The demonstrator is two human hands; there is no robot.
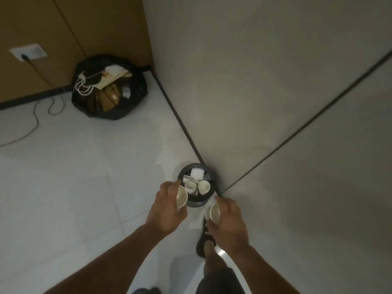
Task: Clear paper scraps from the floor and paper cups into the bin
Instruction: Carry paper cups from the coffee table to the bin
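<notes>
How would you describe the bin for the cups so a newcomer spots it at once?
Find where the two pale walls meet at the floor; the small round black bin stands at the foot of that corner. Unlike the large black rubbish bag by the brown wall, it is hard-sided and holds white paper cups.

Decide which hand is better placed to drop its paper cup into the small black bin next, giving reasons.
Left, probably. The left hand holds its paper cup overlapping the rim of the small black bin; the right hand holds the other paper cup short of the bin, nearer the person.
</notes>
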